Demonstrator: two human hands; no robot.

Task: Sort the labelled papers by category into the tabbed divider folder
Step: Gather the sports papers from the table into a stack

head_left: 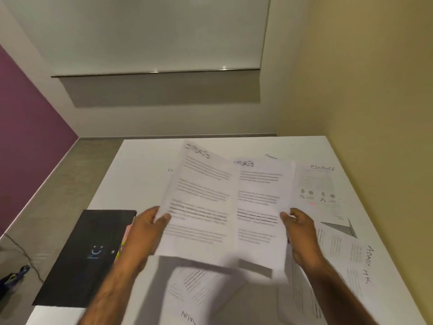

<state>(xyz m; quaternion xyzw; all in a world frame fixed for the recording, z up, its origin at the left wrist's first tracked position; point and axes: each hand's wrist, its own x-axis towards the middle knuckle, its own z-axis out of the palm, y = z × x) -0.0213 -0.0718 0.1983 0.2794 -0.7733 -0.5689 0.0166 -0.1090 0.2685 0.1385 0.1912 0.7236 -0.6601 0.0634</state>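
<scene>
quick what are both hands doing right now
Left hand: pinches the left sports-labelled sheet at its left edge.
Right hand: pinches the right sports-labelled sheet at its right edge.

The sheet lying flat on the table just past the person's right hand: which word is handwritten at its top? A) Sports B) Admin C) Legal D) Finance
D: FINANCE is written along the top of that flat sheet, beyond the right hand, which pinches another paper.
</scene>
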